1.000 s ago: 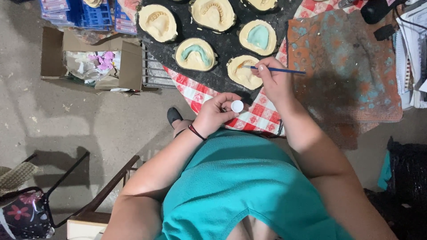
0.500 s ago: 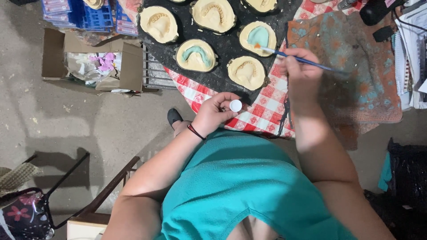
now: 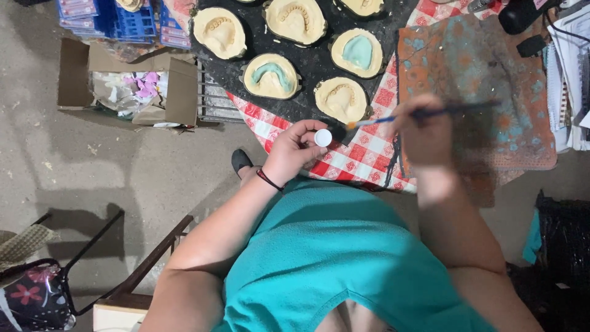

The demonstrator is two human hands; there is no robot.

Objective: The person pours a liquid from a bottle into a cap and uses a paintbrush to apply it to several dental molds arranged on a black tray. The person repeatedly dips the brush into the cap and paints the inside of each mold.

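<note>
Your left hand, just left of frame centre, is closed around a small round white container; its pale top faces up between thumb and fingers. A dark band circles that wrist.

Your right hand, right of centre and motion-blurred, pinches a thin blue-handled paintbrush. The brush lies nearly level, its tip pointing left and ending just right of the white container, close to it; whether it touches, you cannot tell.

Both hands hang over the near edge of a table covered in red-and-white checked cloth. Above them, upper centre of the frame, a black board carries several cream plaster dental moulds. The nearest mould sits just above the brush tip and looks bare cream. Two others carry teal coating: one to the left, one above right.

A worn orange mat smeared with teal fills the upper right. An open cardboard box with scraps stands on the concrete floor, upper left. Your teal shirt fills the lower centre.
</note>
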